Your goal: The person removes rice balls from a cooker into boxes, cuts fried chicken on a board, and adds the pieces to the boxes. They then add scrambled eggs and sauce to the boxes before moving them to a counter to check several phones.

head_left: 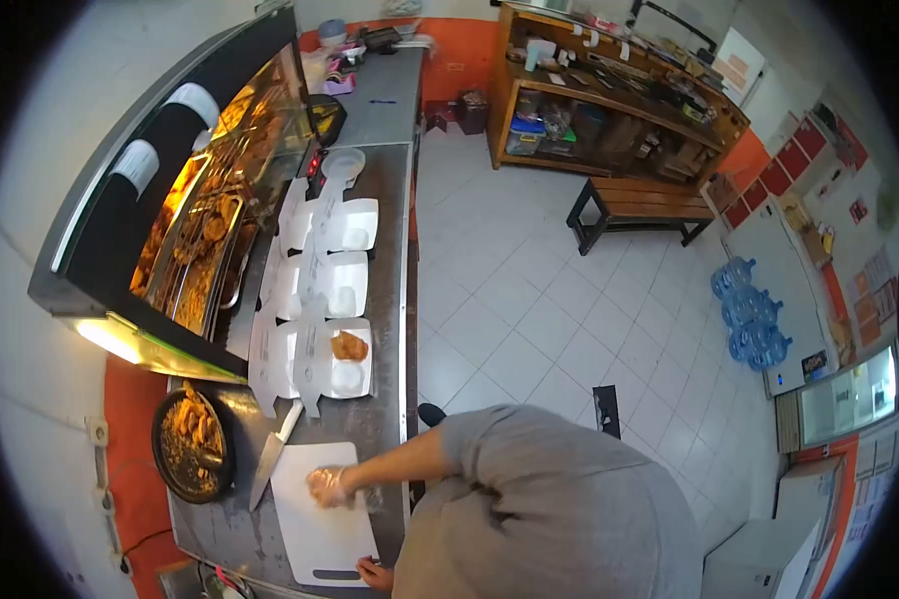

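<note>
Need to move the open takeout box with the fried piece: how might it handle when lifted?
The takeout box likely feels light, its walls looking thin. Its lid may flop, being open. The fried piece could slide, lying loose inside.

Board (pixel 310 529): bare, flat surface between my right hand (pixel 327 486) and left hand (pixel 375 574) leaves room to pass.
Knife (pixel 268 461): ahead of my right hand, beside the board, lying across the way to the pan (pixel 159 451).
Pan: raised rim stands beyond the knife.
Boxes (pixel 369 361): open rows block low passage to my right hand's right.
Warmer (pixel 75 225): its body walls off reach beyond the boxes.
</note>
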Demonstrator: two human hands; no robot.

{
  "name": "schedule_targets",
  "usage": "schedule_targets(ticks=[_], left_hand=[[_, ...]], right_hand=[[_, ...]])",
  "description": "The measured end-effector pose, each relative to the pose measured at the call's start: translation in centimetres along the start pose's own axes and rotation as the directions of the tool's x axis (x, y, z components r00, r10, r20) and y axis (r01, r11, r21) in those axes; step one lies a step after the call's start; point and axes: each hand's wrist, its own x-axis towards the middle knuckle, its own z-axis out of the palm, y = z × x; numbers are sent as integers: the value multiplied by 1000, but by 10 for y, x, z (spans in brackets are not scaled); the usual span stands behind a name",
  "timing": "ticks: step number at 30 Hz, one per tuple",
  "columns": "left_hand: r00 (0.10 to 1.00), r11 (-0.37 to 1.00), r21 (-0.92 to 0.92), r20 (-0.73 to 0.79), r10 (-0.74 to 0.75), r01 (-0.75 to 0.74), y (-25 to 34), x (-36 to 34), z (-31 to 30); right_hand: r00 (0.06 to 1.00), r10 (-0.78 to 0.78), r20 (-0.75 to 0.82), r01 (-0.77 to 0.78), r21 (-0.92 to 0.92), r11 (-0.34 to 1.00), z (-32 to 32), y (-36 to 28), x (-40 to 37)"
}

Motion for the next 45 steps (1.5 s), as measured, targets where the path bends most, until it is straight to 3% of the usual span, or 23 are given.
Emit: schedule_targets(ticks=[2,4,6,7,8,11,12,17,19,20,21,23,25,27,29,31,32,33,34,35,37,41,45], left_hand=[[998,997,-44,23,-65,66,19,23,24],[988,976,-166,93,-127,141,23,43,50],[967,956,-224,211,-144,191,52,60,78],[961,978,-85,221,-167,190,73,67,95],[932,951,-153,288,-219,270,83,77,116],[893,944,-136,389,-227,300,133,96,178],[863,947,-93,445,-238,309,137,104,197],[761,788,-178,451,-467,589,156,115,288],[731,704,-256,427,-532,662,151,116,309],[714,695,-242,444,-541,677,150,116,317],[696,684,-229,461,-550,692,156,114,322],[711,693,-222,409,-572,686,166,112,320],[715,671,-277,421,-558,687,167,107,310],[731,659,-322,363,-578,680,158,97,296],[733,643,-353,310,-605,680,160,88,284],[709,611,-373,245,-661,698,172,80,273],[710,610,-384,219,-669,693,176,75,268],[698,605,-371,208,-685,705,181,72,263],[709,612,-381,206,-674,693,185,69,259],[723,621,-392,204,-660,678,187,62,254],[730,634,-390,174,-661,668,184,55,248],[713,628,-386,124,-691,676,174,31,231],[693,598,-470,43,-719,649,161,1,222]], right_hand=[[979,-66,-194,142,406,903,-57,36,-29],[942,-75,-327,277,629,726,-122,56,-73],[874,69,-481,307,657,689,-197,65,-109],[853,85,-515,335,665,668,-231,69,-121],[721,61,-690,493,572,656,-265,95,-117],[513,-271,-814,670,183,719,-358,131,-110],[651,146,-745,614,630,476,-374,105,-119],[677,196,-710,405,581,706,-440,85,-58],[608,31,-793,156,158,975,-458,110,-4],[602,100,-792,-93,54,994,-463,104,5],[634,81,-769,-91,30,995,-463,95,11],[581,151,-800,-347,-75,935,-459,74,14],[545,-36,-838,-182,-160,970,-452,46,13],[333,-325,-885,120,-302,946,-447,12,-2],[180,-697,-694,334,-623,707,-448,-75,-35],[74,-875,-479,510,-736,446,-465,-120,-11],[17,-949,-315,479,-830,285,-474,-149,-2],[23,-973,-228,367,-904,220,-470,-178,-2],[76,-899,-431,727,-593,346,-475,-189,48],[90,-931,-353,497,-794,349,-480,-210,49],[153,-917,-368,222,-891,395,-487,-244,55],[304,-807,-507,33,-841,541,-520,-305,70],[322,-781,-535,5,-824,566,-533,-322,73]])
